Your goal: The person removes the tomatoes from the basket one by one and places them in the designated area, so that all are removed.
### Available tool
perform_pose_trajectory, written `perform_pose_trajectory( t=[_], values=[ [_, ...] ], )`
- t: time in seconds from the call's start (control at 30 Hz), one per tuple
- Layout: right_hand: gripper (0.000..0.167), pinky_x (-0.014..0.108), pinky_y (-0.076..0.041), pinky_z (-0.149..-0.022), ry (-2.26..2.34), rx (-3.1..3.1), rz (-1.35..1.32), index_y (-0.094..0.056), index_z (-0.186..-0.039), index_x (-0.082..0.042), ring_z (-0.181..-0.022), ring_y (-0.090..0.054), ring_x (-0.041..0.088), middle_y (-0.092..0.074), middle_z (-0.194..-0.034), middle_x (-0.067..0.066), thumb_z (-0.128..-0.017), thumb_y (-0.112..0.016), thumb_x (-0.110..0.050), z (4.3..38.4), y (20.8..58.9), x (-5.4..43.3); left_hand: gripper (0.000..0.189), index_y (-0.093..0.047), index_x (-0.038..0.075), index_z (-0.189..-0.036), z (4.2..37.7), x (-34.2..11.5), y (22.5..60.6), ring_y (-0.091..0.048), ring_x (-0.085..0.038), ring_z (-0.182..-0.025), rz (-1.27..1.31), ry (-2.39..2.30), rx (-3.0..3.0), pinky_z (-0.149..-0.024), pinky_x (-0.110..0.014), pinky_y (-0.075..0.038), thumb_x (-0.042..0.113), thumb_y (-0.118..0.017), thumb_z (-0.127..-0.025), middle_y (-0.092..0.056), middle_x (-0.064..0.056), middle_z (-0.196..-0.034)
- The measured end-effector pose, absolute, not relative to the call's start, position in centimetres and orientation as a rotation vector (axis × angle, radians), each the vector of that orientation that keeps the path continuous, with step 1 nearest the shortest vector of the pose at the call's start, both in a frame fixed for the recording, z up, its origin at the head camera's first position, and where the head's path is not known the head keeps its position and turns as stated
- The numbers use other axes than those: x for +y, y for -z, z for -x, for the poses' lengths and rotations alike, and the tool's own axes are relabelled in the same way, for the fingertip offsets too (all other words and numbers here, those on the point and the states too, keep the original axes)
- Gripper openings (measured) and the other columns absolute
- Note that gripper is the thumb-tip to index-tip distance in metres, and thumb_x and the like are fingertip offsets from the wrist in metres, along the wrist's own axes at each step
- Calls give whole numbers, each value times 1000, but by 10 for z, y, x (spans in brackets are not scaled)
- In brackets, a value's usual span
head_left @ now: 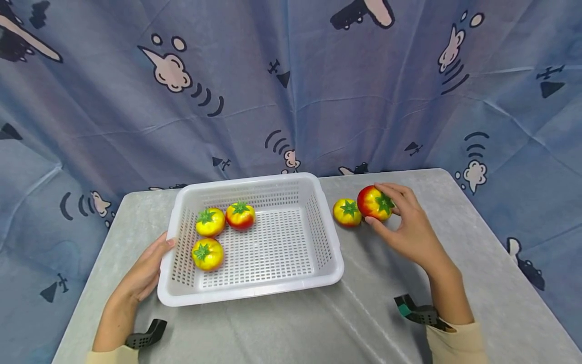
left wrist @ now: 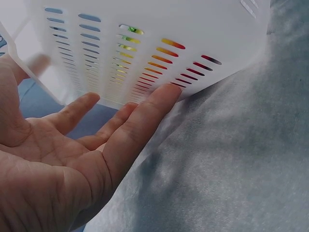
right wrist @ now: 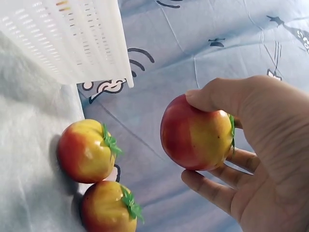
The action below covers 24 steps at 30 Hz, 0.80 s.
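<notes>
My left hand (head_left: pixel 144 268) holds the left end of a white perforated plastic basket (head_left: pixel 254 290), thumb over the rim and fingers against the outer wall. Inside, three red-and-yellow tomatoes with green leafy tops, a top-left tomato (head_left: pixel 210 222), a red-bottomed tomato (head_left: pixel 241 216) and a lower tomato (head_left: pixel 207 255), sit toward the left. Right of the basket, my right hand (head_left: pixel 406 230) grips another tomato (head_left: pixel 370 202) between thumb and fingers, raised off the table. Two more, a nearer tomato (right wrist: pixel 88 151) and a lower tomato (right wrist: pixel 108 208), rest on the table in the right wrist view.
A grey cloth-like surface covers the table (head_left: pixel 282 333). Behind it hangs a blue patterned curtain (head_left: pixel 245 91), close to the table's back edge. Black wrist straps, a left strap (head_left: pixel 147 335) and a right strap (head_left: pixel 423 314), are on both arms.
</notes>
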State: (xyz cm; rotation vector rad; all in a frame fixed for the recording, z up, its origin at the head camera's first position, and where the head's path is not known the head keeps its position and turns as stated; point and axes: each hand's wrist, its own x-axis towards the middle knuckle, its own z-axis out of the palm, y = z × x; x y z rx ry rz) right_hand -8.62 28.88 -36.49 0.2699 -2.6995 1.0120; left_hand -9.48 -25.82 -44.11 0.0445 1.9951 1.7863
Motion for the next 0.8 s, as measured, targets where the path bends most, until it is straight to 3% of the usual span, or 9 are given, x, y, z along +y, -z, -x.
perform_pose_trajectory(
  t=[0.27,0.8],
  values=[
    [76,75,-51,-99,-1037,-2691,-245,-48,-159,-13,-136,-50,47,-45,-154,24,-91,-82,-8,93,374,304,71,7,15,-171,95,-259,442,-56,-33,-135,-40,-1790,1990,-98,-54,-61,42,-29,-117,-13,-36,-171],
    [73,76,-47,-103,-1016,-2706,-76,-42,-159,-6,-141,-44,50,-40,-159,28,-95,-78,-13,104,395,330,70,7,13,-171,95,-260,442,-64,-15,-123,-71,-1813,1968,-95,-48,-63,41,-28,-117,-17,-38,-168]
  ],
)
